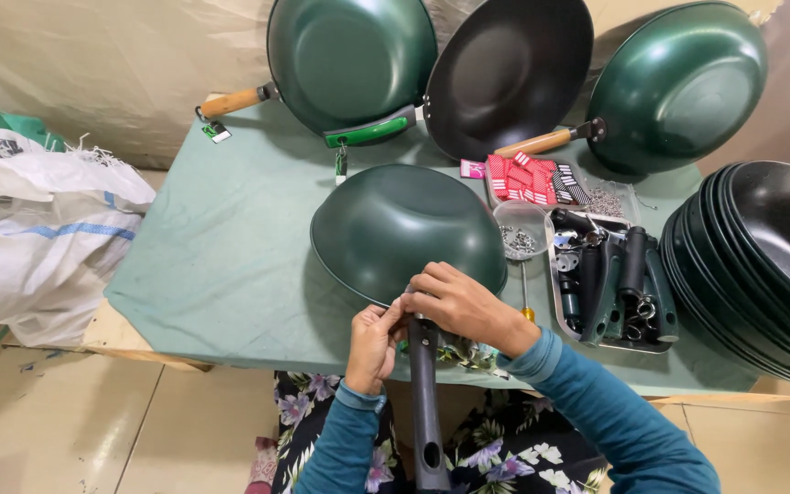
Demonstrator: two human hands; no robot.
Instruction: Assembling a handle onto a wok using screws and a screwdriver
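Looking down from the head camera, both hands met at the near edge of the counter point(221, 265), which was covered in a green cloth; the left hand point(374, 340) had its fingers pinched together against the upper end of a long black handle point(426, 402), and the right hand point(457, 306) was curled over the joint where that handle met an upturned green wok point(395, 229); whether the right hand gripped the handle or merely pressed on it could not be told; the wok lay bottom-up near the middle of the counter, its rim reaching the near edge, and the handle ran from it toward the person, out over a flowered lap; just right of the wok sat a small clear bowl of screws point(521, 236), and near it a red packet of tags point(530, 178); further right a metal tray point(610, 288) held dark handles and fittings; at the right edge a stack of dark woks point(761, 265) leaned on its side; along the far edge stood three more pans, a green wok with a wooden handle point(349, 55), a black wok point(509, 73) with a green handle, and another green wok point(678, 82); off the left edge lay a white woven sack point(38, 229).
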